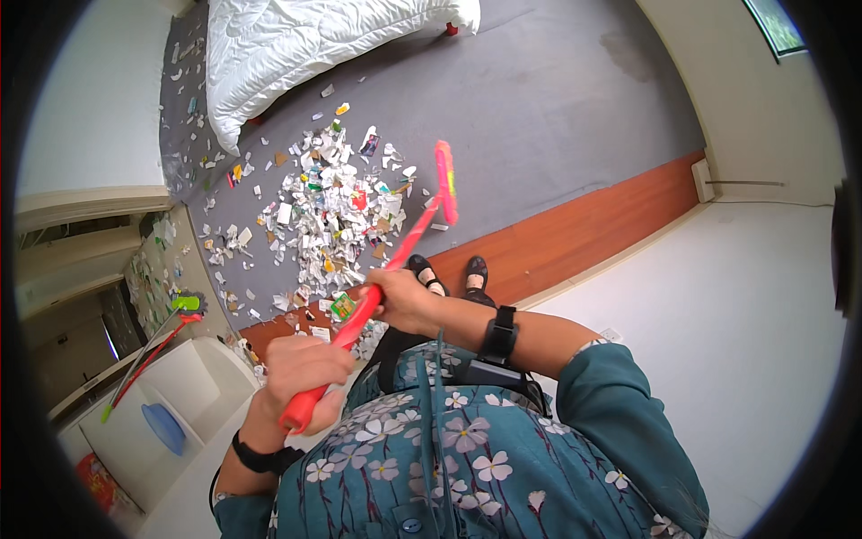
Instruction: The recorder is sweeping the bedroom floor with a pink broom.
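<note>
Both hands grip the red handle (363,311) of what looks like a broom. My left hand (306,367) is closed around it near its butt end, close to my body. Further along, my right hand (407,301) wraps the same handle. The pink head (445,182), with a yellow-green patch, is up off to the right of a large heap of torn paper and packaging scraps (330,222). Whether its bristles touch the floor I cannot tell. A green printed packet (343,306) lies at the heap's near edge, beside the handle.
Grey carpet (525,114) covers the floor, with a reddish wood-look strip (572,232) along my feet (477,269). A bed with a white quilt (323,40) stands ahead. More scraps lie along the left wall. A green-headed mop (186,303) and another red-handled tool (155,360) lean by a white cabinet (209,370).
</note>
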Available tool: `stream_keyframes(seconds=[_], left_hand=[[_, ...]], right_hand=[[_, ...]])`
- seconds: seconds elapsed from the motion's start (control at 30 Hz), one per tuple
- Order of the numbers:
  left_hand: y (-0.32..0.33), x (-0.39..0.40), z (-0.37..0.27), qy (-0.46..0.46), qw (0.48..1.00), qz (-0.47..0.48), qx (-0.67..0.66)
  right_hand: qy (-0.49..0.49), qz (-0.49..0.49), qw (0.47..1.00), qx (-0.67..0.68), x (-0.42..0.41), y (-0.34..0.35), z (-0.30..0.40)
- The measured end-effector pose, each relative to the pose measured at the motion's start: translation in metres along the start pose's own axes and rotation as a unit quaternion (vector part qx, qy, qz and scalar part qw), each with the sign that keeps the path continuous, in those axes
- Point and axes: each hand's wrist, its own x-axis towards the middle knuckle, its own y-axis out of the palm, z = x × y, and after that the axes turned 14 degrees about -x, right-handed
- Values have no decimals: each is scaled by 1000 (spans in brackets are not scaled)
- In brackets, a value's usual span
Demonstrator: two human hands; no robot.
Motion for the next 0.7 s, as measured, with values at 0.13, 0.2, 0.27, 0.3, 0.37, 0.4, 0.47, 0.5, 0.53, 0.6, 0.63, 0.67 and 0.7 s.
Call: stream_keyframes(seconds=[0.13, 0.2, 0.27, 0.3, 0.37, 0.4, 0.47, 0.5, 0.53, 0.6, 0.63, 0.67, 0.7], left_hand=[[22, 1, 31, -8, 999, -14, -51], [24, 2, 42, -30, 994, -52, -91], [18, 1, 35, -20, 997, -44, -60], [13, -1, 31, -7, 999, -38, -32], [-2, -3, 11, -8, 999, -38, 4], [-10, -1, -7, -12, 999, -41, 25], [-15, -2, -23, -14, 998, -48, 48], [-14, -4, -28, -18, 998, -46, 49], [-14, -5, -29, -22, 997, -45, 50], [-6, -7, -23, -16, 997, -56, 42], [-1, -10, -14, -12, 997, -65, 30], [4, -17, 1, -9, 998, -69, -4], [11, -17, 14, -8, 997, -71, -3]], right_hand=[[19, -110, 994, 7, 9, -26, -7], [52, -62, 997, 12, 24, -38, -6], [49, -50, 997, 26, 33, -27, -12], [44, -41, 997, 37, 34, -17, -12], [23, 0, 999, 36, 28, 9, -10], [11, 26, 999, 24, 24, 23, -9], [-1, 54, 999, 6, 17, 37, -5], [-7, 44, 999, 14, 13, 41, -4], [-13, 33, 999, 23, 11, 43, -3], [-17, 13, 1000, -1, 14, 30, -3], [-20, -11, 1000, -22, 15, 22, -3], [-9, -42, 999, -19, 18, 13, -3], [-11, -83, 996, -15, 26, 0, -4]])
